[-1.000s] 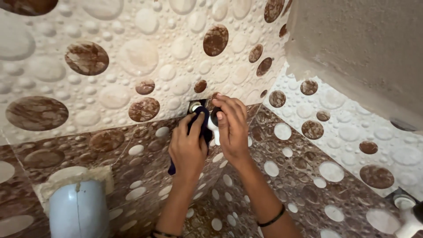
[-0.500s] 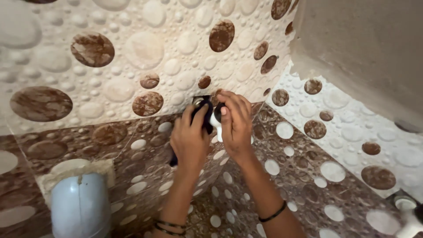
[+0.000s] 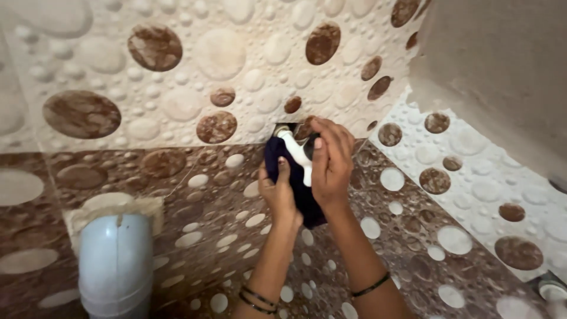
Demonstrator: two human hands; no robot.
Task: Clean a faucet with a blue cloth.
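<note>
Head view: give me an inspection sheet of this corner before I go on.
Surface: tiled wall, pale above, brown below, round pebble pattern.
Job's things: white tap projecting from a wall opening; dark blue cloth hanging beneath it.
Clutter: nothing seen.
Hands: left hand pressed on the cloth, right hand gripping the tap.
Cables: nothing seen.
Surroundings: grey pipe in a rough patch lower left; bare plaster wall upper right; another white fitting at the bottom right edge.
</note>
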